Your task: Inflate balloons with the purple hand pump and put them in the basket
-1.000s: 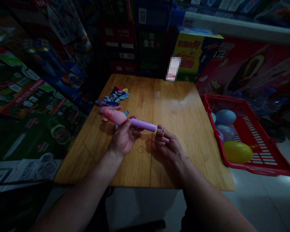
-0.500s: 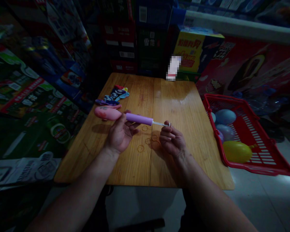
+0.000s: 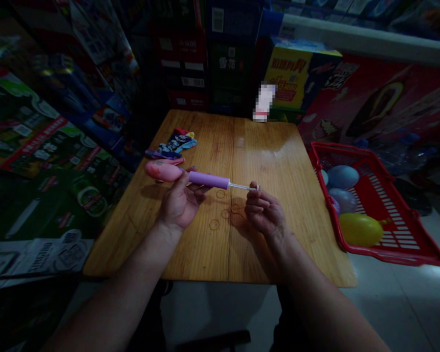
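Left hand [image 3: 179, 204] wrapped round balloon end of purple pump [image 3: 208, 180], mid-frame; right hand [image 3: 266, 212] pinched its white rod, right of centre. Thin rings [image 3: 214, 225] lay below pump on tabletop [image 3: 201, 264]. Pink balloon [image 3: 163, 171] bulged left of centre. Red basket [image 3: 403, 203], frame right. Limp balloons [image 3: 176, 143], upper left of centre. Cartons [image 3: 227, 68], top.

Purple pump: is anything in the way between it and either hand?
Nothing visible: the left hand holds the purple pump by the pink balloon, and the right hand grips the end of its white rod.
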`<state>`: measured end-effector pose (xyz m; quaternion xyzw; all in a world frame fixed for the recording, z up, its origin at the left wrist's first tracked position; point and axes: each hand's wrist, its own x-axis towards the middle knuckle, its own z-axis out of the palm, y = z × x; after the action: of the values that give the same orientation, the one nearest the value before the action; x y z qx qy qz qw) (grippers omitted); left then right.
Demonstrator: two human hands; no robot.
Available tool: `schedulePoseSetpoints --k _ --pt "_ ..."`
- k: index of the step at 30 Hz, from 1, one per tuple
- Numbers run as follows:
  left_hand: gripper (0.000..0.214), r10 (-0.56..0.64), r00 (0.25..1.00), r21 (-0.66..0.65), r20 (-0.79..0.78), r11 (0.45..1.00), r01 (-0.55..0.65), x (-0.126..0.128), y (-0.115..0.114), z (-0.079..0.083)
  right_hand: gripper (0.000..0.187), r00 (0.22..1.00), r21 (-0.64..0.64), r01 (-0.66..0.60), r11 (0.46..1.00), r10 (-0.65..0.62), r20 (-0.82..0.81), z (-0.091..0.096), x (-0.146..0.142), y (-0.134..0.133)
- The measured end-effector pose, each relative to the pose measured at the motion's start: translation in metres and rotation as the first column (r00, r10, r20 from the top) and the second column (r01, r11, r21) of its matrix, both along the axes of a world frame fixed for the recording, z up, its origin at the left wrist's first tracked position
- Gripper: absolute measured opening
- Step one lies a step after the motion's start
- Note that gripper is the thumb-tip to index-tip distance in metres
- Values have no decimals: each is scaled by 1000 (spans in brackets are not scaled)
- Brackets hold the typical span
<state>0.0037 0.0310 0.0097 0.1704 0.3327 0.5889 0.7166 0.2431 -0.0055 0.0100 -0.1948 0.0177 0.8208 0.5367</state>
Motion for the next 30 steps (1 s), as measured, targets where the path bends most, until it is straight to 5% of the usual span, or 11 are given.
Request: schedulePoseSetpoints --k 4,11,21,30 --pt "33 -14 999 83 -39 996 18 1 -5 3 19 1000 31 -2 1000 3 -2 0 1 -3" --pt "28 -75 997 -18 -9 997 75 22 -18 -8 15 995 13 -96 995 96 -28 -13 -23 -8" --pt "32 34 999 42 -38 999 -32 1 1 -1 19 1000 68 -18 998 17 7 -1 12 2" --pt "39 -136 991 80 -23 987 137 24 -24 -3 15 993 -69 -55 996 47 -105 -16 -25 -8"
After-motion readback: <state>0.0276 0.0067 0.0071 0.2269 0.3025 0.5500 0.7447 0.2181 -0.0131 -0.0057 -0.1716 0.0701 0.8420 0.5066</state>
